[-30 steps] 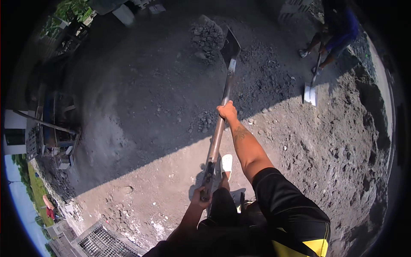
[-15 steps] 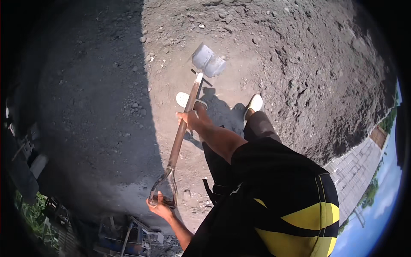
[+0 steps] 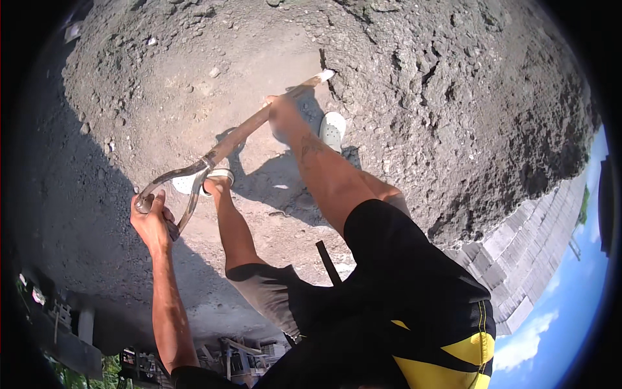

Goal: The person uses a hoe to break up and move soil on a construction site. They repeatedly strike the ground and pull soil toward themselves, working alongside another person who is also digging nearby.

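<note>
A long-handled shovel (image 3: 236, 137) slants across the ground in front of me. My left hand (image 3: 152, 223) is wrapped round the grip of its forked D-handle at the lower left. Farther up, near the pale end of the wooden shaft, my right hand (image 3: 282, 111) closes on it; motion smears its fingers a little. The blade is hidden where the shaft meets the loose, grey-brown soil heap (image 3: 414, 104).
My feet in pale clogs (image 3: 332, 131) stand apart on dry, stony ground (image 3: 188, 84). The heap rises on the right, with grey blocks (image 3: 518, 249) behind it. Clutter and timber (image 3: 243, 360) lie in shade at the lower left.
The shovel has swung to the right, and its blade, bare before, has gone into the soil heap. Both hands moved with it, the left up and leftward. My feet have shifted too.
</note>
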The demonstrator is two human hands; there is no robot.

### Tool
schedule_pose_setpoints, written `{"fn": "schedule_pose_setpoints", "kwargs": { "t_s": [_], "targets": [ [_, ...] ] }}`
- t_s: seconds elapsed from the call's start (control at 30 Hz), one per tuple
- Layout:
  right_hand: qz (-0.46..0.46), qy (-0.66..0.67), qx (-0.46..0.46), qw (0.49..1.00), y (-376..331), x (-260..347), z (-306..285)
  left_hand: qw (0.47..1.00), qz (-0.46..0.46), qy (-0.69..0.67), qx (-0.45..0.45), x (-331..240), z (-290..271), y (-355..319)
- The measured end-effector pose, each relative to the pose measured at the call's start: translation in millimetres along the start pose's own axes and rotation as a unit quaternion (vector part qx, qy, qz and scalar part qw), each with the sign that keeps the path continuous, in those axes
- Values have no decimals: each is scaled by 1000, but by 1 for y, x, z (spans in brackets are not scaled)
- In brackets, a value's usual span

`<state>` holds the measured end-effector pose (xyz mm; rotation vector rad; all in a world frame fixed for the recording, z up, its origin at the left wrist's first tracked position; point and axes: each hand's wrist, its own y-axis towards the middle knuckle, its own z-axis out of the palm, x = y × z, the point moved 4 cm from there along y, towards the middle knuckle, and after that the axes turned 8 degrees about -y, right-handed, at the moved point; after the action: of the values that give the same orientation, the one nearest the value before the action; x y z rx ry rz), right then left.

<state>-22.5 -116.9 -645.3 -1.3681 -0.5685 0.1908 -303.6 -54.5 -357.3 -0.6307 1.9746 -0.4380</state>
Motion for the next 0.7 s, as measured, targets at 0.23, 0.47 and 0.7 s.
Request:
{"fn": "schedule_pose_setpoints", "kwargs": {
  "t_s": [0.23,0.47,0.7],
  "targets": [
    [-34,19,-24,999,27,-24,-79,998,-26,-62,8,104,23,-16],
    [11,-143,-125,982,-56,-83,-56,985,-123,-113,-42,169,-67,-50],
    [-38,-244,-170,954,-147,-92,-48,957,-183,-211,-83,214,-148,-126]
  ]
}}
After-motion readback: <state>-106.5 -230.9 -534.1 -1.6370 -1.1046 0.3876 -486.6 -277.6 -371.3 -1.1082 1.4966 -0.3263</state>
